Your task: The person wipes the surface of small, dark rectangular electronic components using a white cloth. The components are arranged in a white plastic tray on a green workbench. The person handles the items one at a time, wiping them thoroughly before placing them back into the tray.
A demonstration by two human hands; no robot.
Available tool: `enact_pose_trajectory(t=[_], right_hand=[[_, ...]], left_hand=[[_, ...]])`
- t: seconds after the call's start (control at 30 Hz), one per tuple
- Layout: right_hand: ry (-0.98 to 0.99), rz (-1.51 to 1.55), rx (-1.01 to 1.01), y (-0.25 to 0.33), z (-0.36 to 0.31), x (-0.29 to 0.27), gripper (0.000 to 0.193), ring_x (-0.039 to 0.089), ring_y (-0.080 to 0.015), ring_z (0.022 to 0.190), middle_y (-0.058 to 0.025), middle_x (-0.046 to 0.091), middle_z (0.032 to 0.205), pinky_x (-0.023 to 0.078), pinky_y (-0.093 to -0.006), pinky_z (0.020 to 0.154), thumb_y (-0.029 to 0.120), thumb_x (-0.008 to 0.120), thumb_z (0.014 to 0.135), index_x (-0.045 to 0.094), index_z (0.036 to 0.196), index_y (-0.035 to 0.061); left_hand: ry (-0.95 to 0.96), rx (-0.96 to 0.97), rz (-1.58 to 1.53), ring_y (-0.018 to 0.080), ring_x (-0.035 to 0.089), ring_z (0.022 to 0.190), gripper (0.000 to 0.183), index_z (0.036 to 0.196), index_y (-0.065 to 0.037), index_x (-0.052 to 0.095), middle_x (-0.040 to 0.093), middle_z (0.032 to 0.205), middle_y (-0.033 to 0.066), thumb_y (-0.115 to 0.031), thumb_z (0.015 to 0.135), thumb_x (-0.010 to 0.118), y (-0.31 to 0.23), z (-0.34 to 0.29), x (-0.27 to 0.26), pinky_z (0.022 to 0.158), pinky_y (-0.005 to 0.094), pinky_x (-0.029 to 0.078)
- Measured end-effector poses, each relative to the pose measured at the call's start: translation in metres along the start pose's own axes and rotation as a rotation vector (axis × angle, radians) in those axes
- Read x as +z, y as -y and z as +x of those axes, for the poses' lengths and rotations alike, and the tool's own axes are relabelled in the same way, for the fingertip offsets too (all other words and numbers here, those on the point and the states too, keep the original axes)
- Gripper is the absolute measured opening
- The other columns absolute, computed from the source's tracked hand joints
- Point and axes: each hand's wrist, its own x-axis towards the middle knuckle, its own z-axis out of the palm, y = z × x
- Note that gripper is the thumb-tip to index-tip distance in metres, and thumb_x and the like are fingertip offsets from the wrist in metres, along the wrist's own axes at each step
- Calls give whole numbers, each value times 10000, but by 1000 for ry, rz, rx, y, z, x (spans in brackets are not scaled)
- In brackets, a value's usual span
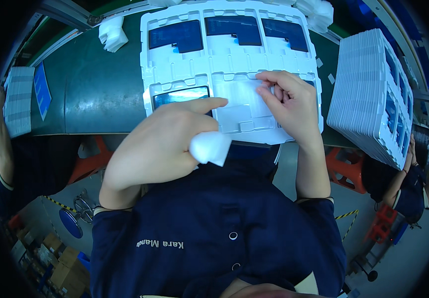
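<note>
A white moulded tray point(177, 67) lies in front of me, holding several flat dark glossy panels, some with a corner cut away, such as the back-middle panel point(233, 30). My left hand point(160, 136) is over the tray's front-left edge, its index finger stretched out and the other fingers closed on a folded white wipe point(210, 148). That hand partly hides the front-left panel point(180, 95). Above the front-middle pocket, which shows no dark panel, my right hand point(291, 102) has thumb and fingers bent together. Whatever they hold cannot be made out. The front-right panel is mostly hidden behind this hand.
To the right leans a tall stack of white trays point(358, 84); another stack point(19, 102) stands far left by a blue card point(41, 89). Crumpled white wipes point(112, 34) lie on the green table point(100, 84). People sit at both sides, near orange stools point(343, 169).
</note>
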Motion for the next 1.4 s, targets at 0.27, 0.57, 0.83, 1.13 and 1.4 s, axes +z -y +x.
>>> enact_pose_trajectory(t=[0.27,0.57,0.83,1.13,1.4], right_hand=[[-56,-35,-58,0,-2,3,331,420,-98,571,-49,581,843,386,-233,531,-32,719,705,686,1027,36],[-152,-161,-138,-1,-4,1,283,582,-203,754,-94,583,1090,477,-301,625,44,751,719,672,990,33],[214,-235,-486,49,-23,-30,420,587,-293,1060,-123,585,1190,453,-412,882,165,762,624,594,998,71],[357,-349,-452,10,4,-16,453,496,-308,1203,-98,537,1305,400,-421,986,247,701,790,570,1207,129],[187,-497,-176,-8,-12,-31,537,315,-377,1377,-161,390,1460,233,-477,1124,350,601,899,477,1377,140]], left_hand=[[80,-17,-32,394,509,1225,115,748,-7,632,647,936,234,-3,650,692,12,8,15,815,412,481],[68,-90,9,410,510,1214,125,755,0,624,644,997,237,-26,670,713,3,5,13,809,403,482],[-83,-234,-621,128,564,1014,431,1180,14,623,647,1146,73,-100,783,748,12,10,15,884,288,447],[-704,-50,-1164,85,471,646,302,1111,56,586,564,774,52,-151,891,593,29,7,-4,607,228,385],[-614,-97,-1533,167,474,786,390,1150,99,520,505,1084,168,-165,867,568,24,11,12,700,279,423]])
